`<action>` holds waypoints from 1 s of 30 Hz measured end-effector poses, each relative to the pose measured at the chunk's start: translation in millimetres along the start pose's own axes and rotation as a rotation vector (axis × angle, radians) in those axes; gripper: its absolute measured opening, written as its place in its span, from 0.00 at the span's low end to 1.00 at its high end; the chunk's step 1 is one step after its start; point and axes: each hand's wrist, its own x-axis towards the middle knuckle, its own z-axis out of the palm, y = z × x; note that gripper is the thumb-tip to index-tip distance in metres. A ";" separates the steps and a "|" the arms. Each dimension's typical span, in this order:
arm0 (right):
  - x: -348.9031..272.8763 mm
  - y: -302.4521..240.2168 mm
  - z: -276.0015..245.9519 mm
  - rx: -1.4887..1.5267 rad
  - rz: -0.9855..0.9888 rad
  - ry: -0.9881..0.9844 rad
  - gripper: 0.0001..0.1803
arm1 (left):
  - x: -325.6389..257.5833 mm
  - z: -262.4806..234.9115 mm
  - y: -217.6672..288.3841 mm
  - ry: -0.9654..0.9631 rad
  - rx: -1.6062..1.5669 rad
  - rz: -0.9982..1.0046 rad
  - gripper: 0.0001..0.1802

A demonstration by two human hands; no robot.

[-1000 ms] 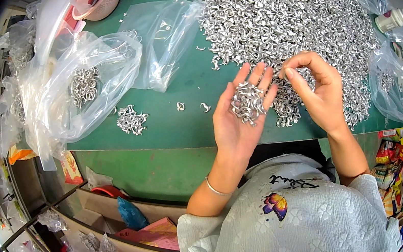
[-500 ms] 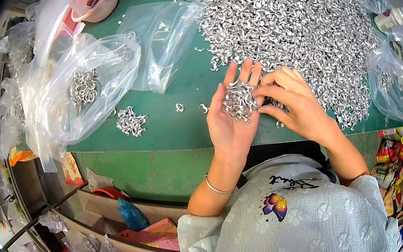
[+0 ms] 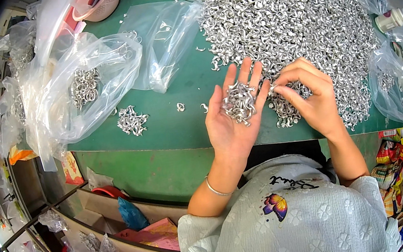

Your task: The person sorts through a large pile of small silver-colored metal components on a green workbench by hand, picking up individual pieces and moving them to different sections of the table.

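Observation:
My left hand [image 3: 232, 131] is palm up with its fingers stretched, carrying a heap of small curved silver metal pieces [image 3: 240, 103]. To its right, my right hand [image 3: 313, 94] pinches one such piece [image 3: 272, 88] between thumb and forefinger, just off the left fingertips. Behind and beside both hands spreads a large pile of the same pieces [image 3: 289, 15] over the green table [image 3: 176, 129]. A small separate cluster of pieces [image 3: 132, 121] lies left of my left hand, with a single piece [image 3: 180, 107] between them.
Clear plastic bags [image 3: 118, 86] lie on the table's left, one with ring-like metal parts [image 3: 85, 88] inside. A pink basket [image 3: 97, 4] stands at the far left. A white bottle [image 3: 391, 20] and another clear bag [image 3: 394, 83] are at the right edge. Open drawers [image 3: 115, 205] sit below left.
My right hand has moved right, away from the left palm, with a piece pinched in its fingers. The left hand stays almost where it was, still carrying its heap.

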 end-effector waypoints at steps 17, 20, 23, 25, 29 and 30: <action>15.2 -11.1 26.4 -0.186 -0.172 -0.189 0.07 | -0.8 0.3 2.6 0.140 0.314 -0.138 0.28; 15.1 -11.2 22.6 -0.187 -0.184 -0.196 0.09 | 0.8 3.4 2.0 0.174 0.336 -0.159 0.27; 15.4 -9.1 21.3 -0.161 -0.186 -0.197 0.08 | -0.4 -1.1 5.0 0.127 0.326 -0.196 0.27; 15.9 -9.2 23.6 -0.186 -0.161 -0.176 0.07 | -1.6 1.6 5.2 0.150 0.361 -0.213 0.26; 18.1 -12.6 20.8 -0.227 -0.177 -0.249 0.05 | -2.1 -7.6 14.4 0.004 0.245 -0.304 0.24; 19.0 -12.6 19.4 -0.230 -0.189 -0.265 0.05 | -2.2 -4.8 14.0 0.018 0.250 -0.315 0.23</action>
